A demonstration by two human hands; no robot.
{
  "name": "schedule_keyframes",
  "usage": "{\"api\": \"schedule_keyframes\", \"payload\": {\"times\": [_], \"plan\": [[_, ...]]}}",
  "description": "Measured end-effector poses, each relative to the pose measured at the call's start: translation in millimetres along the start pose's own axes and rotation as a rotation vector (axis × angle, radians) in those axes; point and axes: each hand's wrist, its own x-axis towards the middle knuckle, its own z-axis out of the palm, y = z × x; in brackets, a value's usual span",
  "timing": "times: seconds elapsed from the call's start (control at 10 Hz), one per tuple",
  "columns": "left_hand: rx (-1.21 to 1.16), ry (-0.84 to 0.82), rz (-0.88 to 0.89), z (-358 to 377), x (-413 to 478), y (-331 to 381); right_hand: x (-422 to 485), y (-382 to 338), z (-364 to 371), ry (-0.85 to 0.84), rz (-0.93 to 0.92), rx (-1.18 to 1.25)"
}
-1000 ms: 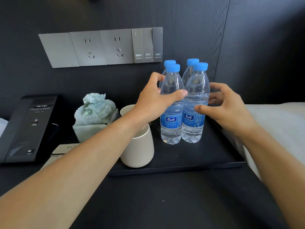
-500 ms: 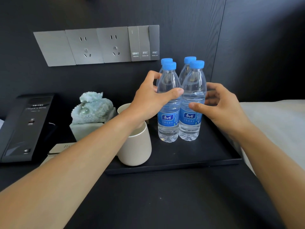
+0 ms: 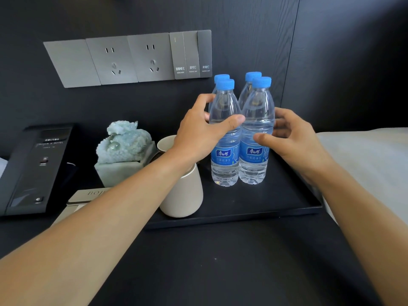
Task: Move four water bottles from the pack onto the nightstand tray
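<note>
Dark nightstand [image 3: 220, 261] w/ black tray [image 3: 254, 206]: four water bottles [image 3: 225, 138] stand upright in a tight square, left hand [image 3: 198, 133] wrapped round the front-left one, thumb across its front, right hand [image 3: 293, 138] cupping the right side, fingers curled, both arms outstretched.

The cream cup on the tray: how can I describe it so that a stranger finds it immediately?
Find the black tray on the dark nightstand, under the wall sockets. The cream cup stands at its left end, under the left forearm, left of the four bottles. It alone is opaque, plain and capless.
</note>
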Motion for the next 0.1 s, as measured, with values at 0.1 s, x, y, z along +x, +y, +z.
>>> {"api": "schedule_keyframes", "payload": {"times": [0.1], "plan": [[0.036,0.059,-0.009,2.6,-4.9,0.8,-3.6,-6.7,3.2,0.093,-0.029,-0.024]]}}
